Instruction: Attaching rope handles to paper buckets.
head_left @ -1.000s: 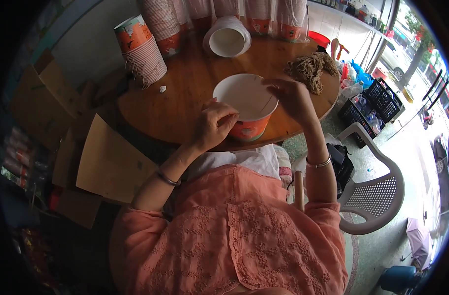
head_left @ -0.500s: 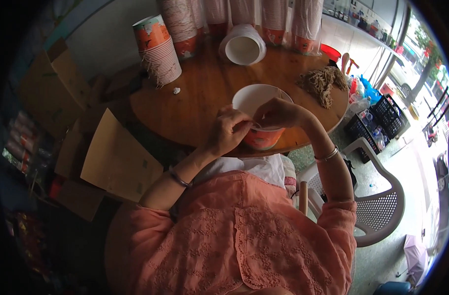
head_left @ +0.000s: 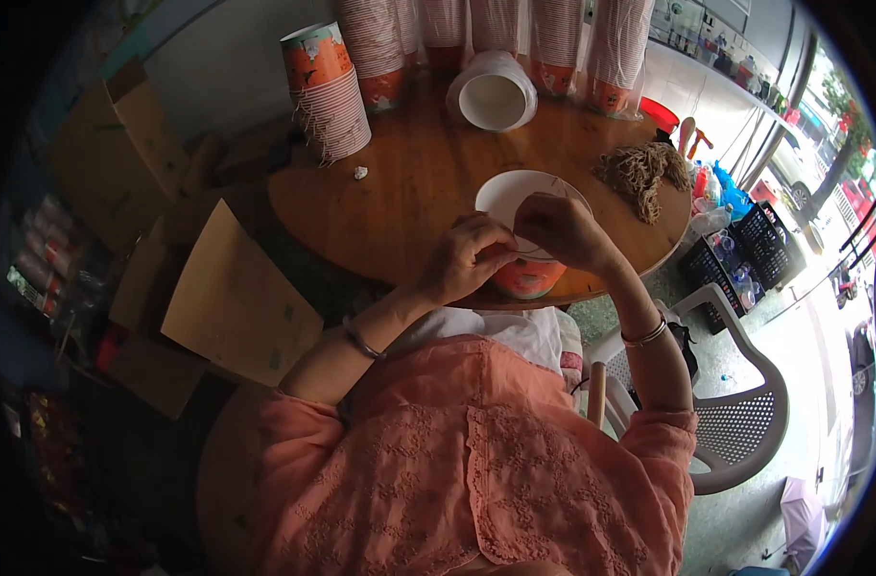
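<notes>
A paper bucket point(head_left: 530, 278), white inside and orange outside, stands upright at the near edge of the round wooden table point(head_left: 409, 206). Both hands meet over its near rim. My left hand point(head_left: 472, 254) is closed in a pinch at the rim's left side. My right hand point(head_left: 563, 230) reaches over the opening, fingers curled and pinched close to the left fingertips. They hold a thin string, mostly hidden by the fingers; a strand shows at the bucket's far right rim. A bundle of loose string point(head_left: 641, 173) lies right of the bucket.
At the back left is a leaning stack of nested buckets point(head_left: 332, 120) with strings hanging down. Plastic-wrapped bucket stacks point(head_left: 553, 48) line the far edge, one bagged stack point(head_left: 496, 101) lying sideways. A cardboard box point(head_left: 236, 298) stands left, a plastic chair point(head_left: 745, 413) right.
The whole view has shifted slightly, moving the table and its contents rightward in the picture. Both hands remain at the bucket's near rim, with small finger movements.
</notes>
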The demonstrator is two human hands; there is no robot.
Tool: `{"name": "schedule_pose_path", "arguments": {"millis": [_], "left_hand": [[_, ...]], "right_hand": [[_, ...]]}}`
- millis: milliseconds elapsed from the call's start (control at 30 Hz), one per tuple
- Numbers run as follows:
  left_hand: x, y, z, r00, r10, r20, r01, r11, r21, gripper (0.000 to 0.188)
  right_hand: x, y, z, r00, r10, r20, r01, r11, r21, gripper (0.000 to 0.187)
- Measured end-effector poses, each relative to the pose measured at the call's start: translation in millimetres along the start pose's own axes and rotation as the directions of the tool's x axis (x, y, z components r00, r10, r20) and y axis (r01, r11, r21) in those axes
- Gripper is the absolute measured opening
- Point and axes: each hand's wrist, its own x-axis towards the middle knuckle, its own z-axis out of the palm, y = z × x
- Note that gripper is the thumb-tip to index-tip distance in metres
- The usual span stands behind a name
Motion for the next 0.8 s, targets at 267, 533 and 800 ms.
{"name": "schedule_pose_path", "arguments": {"millis": [267, 533, 800], "left_hand": [[2, -5, 1, 0.998, 0.058, 0.033, -0.057, 0.998, -0.03, 0.017], [8, -6, -4, 0.986, 0.157, 0.059, -0.165, 0.973, 0.161, 0.023], [6, -6, -10, 0.994, 0.059, 0.096, -0.072, 0.987, 0.143, 0.021]], "right_hand": [[-9, -24, 1, 0.969, -0.094, -0.228, 0.03, 0.963, -0.266, 0.002], [-21, 1, -51, 0.995, 0.099, -0.001, -0.09, 0.893, -0.441, 0.024], [-63, 56, -15, 0.94, 0.228, -0.252, -0.309, 0.882, -0.356, 0.02]]}}
